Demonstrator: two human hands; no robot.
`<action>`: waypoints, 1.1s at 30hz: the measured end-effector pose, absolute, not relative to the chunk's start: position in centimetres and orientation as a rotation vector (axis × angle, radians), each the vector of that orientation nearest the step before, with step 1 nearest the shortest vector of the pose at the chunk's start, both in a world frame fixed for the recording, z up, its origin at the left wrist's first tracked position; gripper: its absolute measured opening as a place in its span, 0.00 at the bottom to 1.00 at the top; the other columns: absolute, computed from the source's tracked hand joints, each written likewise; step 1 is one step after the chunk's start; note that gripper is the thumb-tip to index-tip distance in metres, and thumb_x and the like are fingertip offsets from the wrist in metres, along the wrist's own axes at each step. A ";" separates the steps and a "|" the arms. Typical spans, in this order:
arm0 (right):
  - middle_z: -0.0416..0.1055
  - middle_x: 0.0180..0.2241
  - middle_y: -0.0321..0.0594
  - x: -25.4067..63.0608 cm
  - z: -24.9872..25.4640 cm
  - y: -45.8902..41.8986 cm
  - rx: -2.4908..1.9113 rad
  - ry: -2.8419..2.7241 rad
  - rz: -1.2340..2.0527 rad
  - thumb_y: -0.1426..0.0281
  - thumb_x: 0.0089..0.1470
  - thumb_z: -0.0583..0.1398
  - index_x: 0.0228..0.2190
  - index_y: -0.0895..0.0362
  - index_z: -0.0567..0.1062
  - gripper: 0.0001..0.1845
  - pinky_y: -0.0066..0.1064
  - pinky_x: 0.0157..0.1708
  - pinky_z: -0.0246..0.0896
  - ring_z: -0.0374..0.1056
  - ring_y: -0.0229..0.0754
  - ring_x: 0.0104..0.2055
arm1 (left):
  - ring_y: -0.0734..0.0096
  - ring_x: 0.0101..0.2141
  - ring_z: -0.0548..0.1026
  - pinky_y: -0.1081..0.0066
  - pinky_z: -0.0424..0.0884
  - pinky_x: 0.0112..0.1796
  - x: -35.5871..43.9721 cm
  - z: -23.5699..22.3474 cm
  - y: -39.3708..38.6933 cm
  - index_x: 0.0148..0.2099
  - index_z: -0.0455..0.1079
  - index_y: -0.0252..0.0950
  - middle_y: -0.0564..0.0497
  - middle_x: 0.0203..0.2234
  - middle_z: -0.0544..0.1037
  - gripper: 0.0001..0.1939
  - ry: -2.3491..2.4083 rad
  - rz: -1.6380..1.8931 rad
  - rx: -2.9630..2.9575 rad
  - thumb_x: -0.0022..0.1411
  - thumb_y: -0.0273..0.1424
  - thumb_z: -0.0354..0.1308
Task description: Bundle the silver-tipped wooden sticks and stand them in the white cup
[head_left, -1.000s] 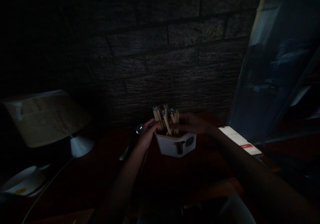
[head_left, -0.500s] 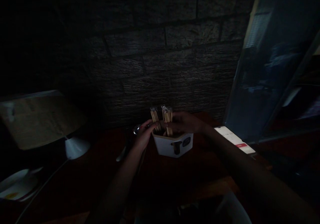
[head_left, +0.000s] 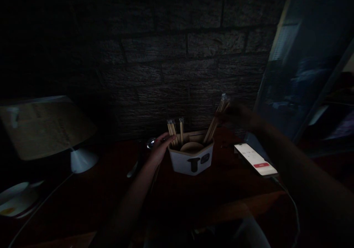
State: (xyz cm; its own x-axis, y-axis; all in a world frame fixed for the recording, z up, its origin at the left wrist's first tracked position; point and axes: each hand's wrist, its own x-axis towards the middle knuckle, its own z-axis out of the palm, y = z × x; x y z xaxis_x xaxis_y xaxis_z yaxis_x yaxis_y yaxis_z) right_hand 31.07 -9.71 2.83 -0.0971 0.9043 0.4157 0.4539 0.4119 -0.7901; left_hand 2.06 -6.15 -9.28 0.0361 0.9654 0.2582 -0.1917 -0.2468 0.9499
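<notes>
A white paper box (head_left: 184, 163) with a brown inside and dark printing stands on the table. Several wooden chopsticks with clear-wrapped tips (head_left: 170, 130) lean upright in its left end, and a rounded brown piece (head_left: 191, 147) shows inside. My left hand (head_left: 162, 146) is closed at the box's left edge, its thumb close against those chopsticks. At the right end, my right hand (head_left: 233, 115) grips the upper part of a tilted bundle of wrapped chopsticks (head_left: 212, 128). Their lower ends are still within the box. The right fingers are dark and partly blurred.
A lit phone (head_left: 256, 159) with a cable lies to the right on the table (head_left: 188, 192). On the left are a lamp (head_left: 47, 126) and a white bowl (head_left: 19, 200). A spoon (head_left: 132, 170) rests left of the box. Behind rises a stone-block wall (head_left: 171, 67).
My right hand has moved right and up, carrying a bundle of chopsticks from the box's middle to its right end. My left hand has stayed at the left edge.
</notes>
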 end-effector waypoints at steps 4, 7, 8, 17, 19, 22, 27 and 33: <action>0.75 0.26 0.42 29.5 0.0 -8.7 -1.170 -1.756 0.850 0.58 0.39 0.68 0.26 0.58 0.75 0.17 0.36 0.28 0.68 0.72 0.44 0.27 | 0.63 0.37 0.76 0.69 0.68 0.39 2.0 -9.2 -6.2 0.40 0.77 0.36 0.49 0.35 0.81 0.18 0.898 1.448 1.286 0.47 0.39 0.69; 0.75 0.35 0.45 28.9 -0.8 -9.3 -1.177 -1.676 0.739 0.59 0.41 0.67 0.38 0.57 0.74 0.22 0.35 0.30 0.68 0.73 0.46 0.33 | 0.64 0.37 0.76 0.70 0.67 0.39 1.9 -9.0 -6.3 0.37 0.77 0.36 0.51 0.34 0.81 0.16 0.907 1.473 1.310 0.47 0.38 0.69; 0.75 0.37 0.45 28.7 -0.8 -9.9 -1.186 -1.593 0.590 0.60 0.42 0.67 0.41 0.57 0.73 0.24 0.35 0.31 0.68 0.72 0.46 0.34 | 0.64 0.37 0.76 0.70 0.67 0.40 1.9 -8.8 -6.4 0.37 0.77 0.36 0.51 0.34 0.80 0.15 0.909 1.483 1.316 0.47 0.38 0.69; 0.79 0.40 0.37 19.6 -1.5 -13.1 -0.970 -2.046 0.394 0.71 0.57 0.56 0.39 0.53 0.77 0.11 0.29 0.40 0.64 0.74 0.40 0.39 | 0.62 0.41 0.76 0.69 0.67 0.44 2.2 -7.3 -6.6 0.40 0.78 0.36 0.48 0.38 0.81 0.16 0.860 1.468 1.440 0.49 0.37 0.68; 0.80 0.35 0.38 18.7 -1.9 -11.7 -1.130 -2.040 0.287 0.71 0.58 0.55 0.38 0.54 0.78 0.12 0.29 0.38 0.63 0.75 0.41 0.37 | 0.61 0.40 0.77 0.68 0.68 0.43 2.2 -7.1 -6.2 0.40 0.78 0.35 0.48 0.37 0.82 0.16 0.869 1.446 1.453 0.49 0.38 0.68; 0.80 0.35 0.42 19.2 -2.1 -10.1 -1.298 -1.956 0.182 0.71 0.58 0.55 0.34 0.55 0.79 0.12 0.30 0.36 0.62 0.75 0.43 0.36 | 0.60 0.40 0.77 0.67 0.68 0.43 2.3 -6.7 -5.5 0.40 0.79 0.35 0.47 0.37 0.82 0.17 0.877 1.385 1.484 0.49 0.38 0.68; 0.80 0.35 0.45 20.8 -2.1 -9.6 -1.352 -1.821 0.121 0.70 0.57 0.55 0.38 0.55 0.79 0.13 0.32 0.34 0.63 0.75 0.46 0.35 | 0.60 0.37 0.78 0.65 0.70 0.41 2.4 -6.3 -4.8 0.40 0.79 0.35 0.46 0.36 0.82 0.18 0.898 1.292 1.496 0.46 0.38 0.70; 0.80 0.35 0.40 21.5 -3.1 -10.2 -1.223 -1.720 0.175 0.70 0.55 0.57 0.36 0.54 0.79 0.11 0.31 0.35 0.65 0.75 0.44 0.35 | 0.62 0.38 0.78 0.67 0.69 0.41 2.4 -6.6 -4.9 0.41 0.78 0.36 0.47 0.38 0.81 0.19 0.858 1.264 1.478 0.47 0.37 0.70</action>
